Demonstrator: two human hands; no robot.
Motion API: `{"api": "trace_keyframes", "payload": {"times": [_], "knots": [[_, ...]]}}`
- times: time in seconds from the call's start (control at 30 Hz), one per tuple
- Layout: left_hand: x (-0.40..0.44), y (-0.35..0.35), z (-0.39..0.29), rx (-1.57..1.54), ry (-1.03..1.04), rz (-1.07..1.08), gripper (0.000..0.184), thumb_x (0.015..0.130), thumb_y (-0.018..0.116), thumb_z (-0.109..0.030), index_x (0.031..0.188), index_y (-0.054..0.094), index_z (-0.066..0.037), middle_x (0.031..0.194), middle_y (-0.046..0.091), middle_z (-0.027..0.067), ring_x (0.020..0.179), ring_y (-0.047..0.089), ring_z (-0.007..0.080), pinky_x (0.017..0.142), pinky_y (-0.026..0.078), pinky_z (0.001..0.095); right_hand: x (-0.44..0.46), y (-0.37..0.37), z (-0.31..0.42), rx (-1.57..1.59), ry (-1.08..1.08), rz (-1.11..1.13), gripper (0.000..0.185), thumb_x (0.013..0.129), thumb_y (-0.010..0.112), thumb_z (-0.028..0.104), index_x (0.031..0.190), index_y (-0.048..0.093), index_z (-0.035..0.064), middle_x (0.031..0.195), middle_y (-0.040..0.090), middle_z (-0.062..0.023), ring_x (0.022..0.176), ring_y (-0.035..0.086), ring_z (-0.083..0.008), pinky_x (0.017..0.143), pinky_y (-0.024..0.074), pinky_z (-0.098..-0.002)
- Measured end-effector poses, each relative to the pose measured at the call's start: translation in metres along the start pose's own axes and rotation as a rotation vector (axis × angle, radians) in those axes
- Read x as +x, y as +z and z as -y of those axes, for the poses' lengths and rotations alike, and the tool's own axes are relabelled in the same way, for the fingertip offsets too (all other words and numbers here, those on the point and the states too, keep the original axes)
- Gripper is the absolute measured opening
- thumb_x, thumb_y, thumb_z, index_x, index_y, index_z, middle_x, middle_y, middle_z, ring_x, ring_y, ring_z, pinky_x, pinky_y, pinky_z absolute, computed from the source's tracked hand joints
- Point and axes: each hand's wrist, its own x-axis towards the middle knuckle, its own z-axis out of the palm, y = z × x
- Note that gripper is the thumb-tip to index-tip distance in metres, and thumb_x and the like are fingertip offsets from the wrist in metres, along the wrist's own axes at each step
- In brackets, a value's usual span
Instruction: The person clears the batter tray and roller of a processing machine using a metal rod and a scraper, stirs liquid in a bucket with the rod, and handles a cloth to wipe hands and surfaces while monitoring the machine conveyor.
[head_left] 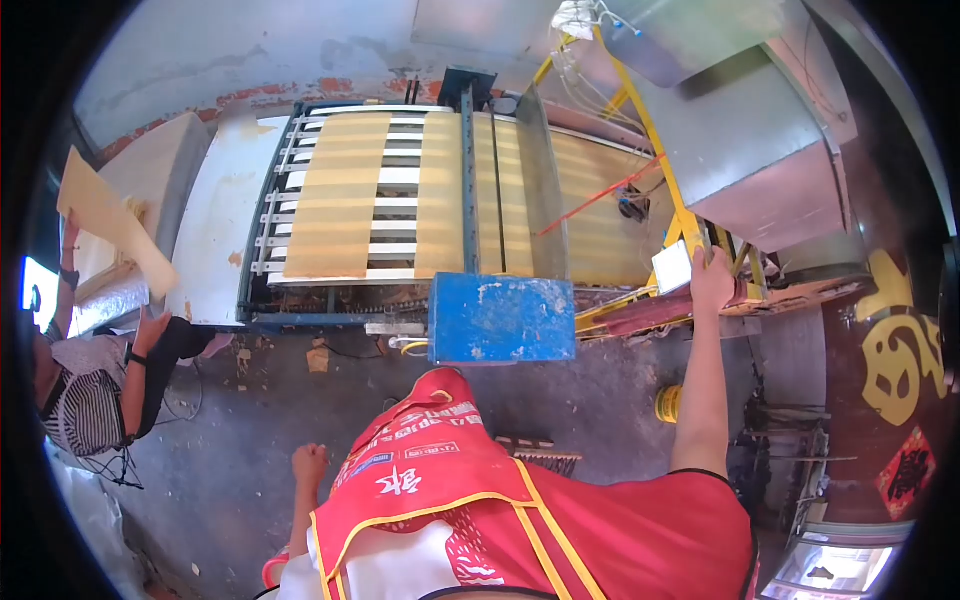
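Observation:
My right hand (712, 280) reaches forward to the lower end of a yellow metal frame (668, 165). Its fingers are curled there, and what they grip is hidden. Just left of it is a small white panel (672, 267). My left hand (310, 463) hangs low beside my red apron (430, 440), fingers curled in and nothing visible in them. Ahead lies a conveyor machine with white slats (398, 201), carrying wide, thin tan sheets (335, 200). A blue metal box (502, 318) juts from the machine's near side.
At the left, a co-worker (95, 375) holds a similar tan sheet (115, 215) beside a white table (215, 220). A large metal cabinet (765, 140) stands at the right. On the floor are a yellow bucket (668, 404) and a slatted rack (540, 455).

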Motion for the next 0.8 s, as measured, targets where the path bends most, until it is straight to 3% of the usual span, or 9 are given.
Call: {"api": "trace_keyframes", "payload": {"times": [0.27,0.37,0.4,0.43,0.47,0.5,0.57,0.63,0.8], "knots": [[-0.006,-0.016,-0.016,0.042,-0.100,-0.052,0.020,0.074,0.058,-0.019,0.067,0.063,-0.002,0.069,0.064,0.0211,0.070,0.064,0.0421,0.065,0.051,0.0515,0.002,0.006,-0.006,-0.018,0.009,0.009,0.046,0.093,0.057,0.047,0.119,0.062,0.0087,0.109,0.069,-0.0152,0.090,0.068,-0.0385,0.077,0.0541,-0.0494],[-0.010,-0.009,-0.020,0.134,0.111,-0.141,0.018,0.075,0.058,-0.019,0.078,0.065,-0.002,0.087,0.067,0.0222,0.083,0.065,0.0428,0.074,0.051,0.0531,0.005,0.006,-0.009,-0.117,0.016,0.163,0.040,0.098,0.051,0.038,0.121,0.062,0.0078,0.115,0.068,-0.0164,0.101,0.067,-0.0366,0.087,0.0530,-0.0478],[-0.012,-0.011,-0.020,0.140,0.153,-0.130,0.019,0.076,0.058,-0.019,0.082,0.065,-0.003,0.093,0.067,0.0222,0.088,0.064,0.0429,0.077,0.051,0.0535,0.019,0.082,-0.081,-0.725,-0.508,0.162,0.033,0.101,0.045,0.024,0.121,0.062,0.0047,0.123,0.064,-0.0168,0.112,0.062,-0.0323,0.098,0.0483,-0.0447],[-0.021,-0.030,-0.052,0.213,-0.001,-0.053,0.021,0.078,0.057,-0.020,0.086,0.066,-0.003,0.096,0.068,0.0206,0.093,0.064,0.0420,0.080,0.051,0.0532,0.017,0.125,-0.116,-0.610,-0.537,0.031,0.031,0.101,0.041,0.014,0.121,0.062,0.0031,0.129,0.060,-0.0168,0.120,0.058,-0.0284,0.105,0.0431,-0.0431],[-0.025,-0.038,-0.060,0.186,-0.056,-0.069,0.021,0.079,0.057,-0.021,0.087,0.066,-0.004,0.096,0.068,0.0208,0.092,0.065,0.0415,0.080,0.051,0.0530,0.020,0.149,-0.136,-0.469,-0.583,-0.210,0.032,0.101,0.043,0.017,0.123,0.061,0.0038,0.124,0.063,-0.0159,0.114,0.061,-0.0298,0.099,0.0480,-0.0422],[-0.028,-0.036,-0.064,0.149,-0.132,-0.101,0.021,0.079,0.058,-0.021,0.088,0.066,-0.005,0.095,0.068,0.0208,0.092,0.065,0.0418,0.080,0.051,0.0528,0.026,0.143,-0.134,-0.429,-0.590,-0.149,0.037,0.102,0.046,0.028,0.127,0.060,0.0050,0.123,0.065,-0.0161,0.111,0.063,-0.0314,0.092,0.0512,-0.0409],[-0.029,-0.037,-0.065,0.042,-0.191,-0.144,0.019,0.077,0.060,-0.022,0.088,0.065,-0.007,0.093,0.069,0.0199,0.091,0.065,0.0418,0.079,0.051,0.0512,0.016,0.056,-0.051,-0.092,-0.010,0.151,0.056,0.098,0.049,0.052,0.130,0.058,0.0057,0.127,0.063,-0.0186,0.109,0.063,-0.0356,0.087,0.0516,-0.0435],[-0.033,-0.045,-0.071,-0.010,-0.251,-0.162,0.019,0.076,0.061,-0.023,0.087,0.065,-0.007,0.091,0.069,0.0194,0.091,0.065,0.0417,0.078,0.051,0.0502,0.014,0.050,-0.050,0.040,-0.059,0.051,0.054,0.100,0.044,0.050,0.130,0.054,0.0065,0.120,0.064,-0.0227,0.105,0.062,-0.0427,0.084,0.0493,-0.0500],[-0.031,-0.044,-0.065,-0.100,-0.275,-0.179,0.020,0.074,0.062,-0.025,0.084,0.063,-0.008,0.090,0.069,0.0186,0.090,0.065,0.0406,0.076,0.051,0.0479,0.018,0.048,-0.050,-0.006,-0.050,0.074,0.055,0.101,0.042,0.050,0.132,0.054,0.0068,0.126,0.062,-0.0219,0.108,0.061,-0.0421,0.086,0.0492,-0.0486]]}}
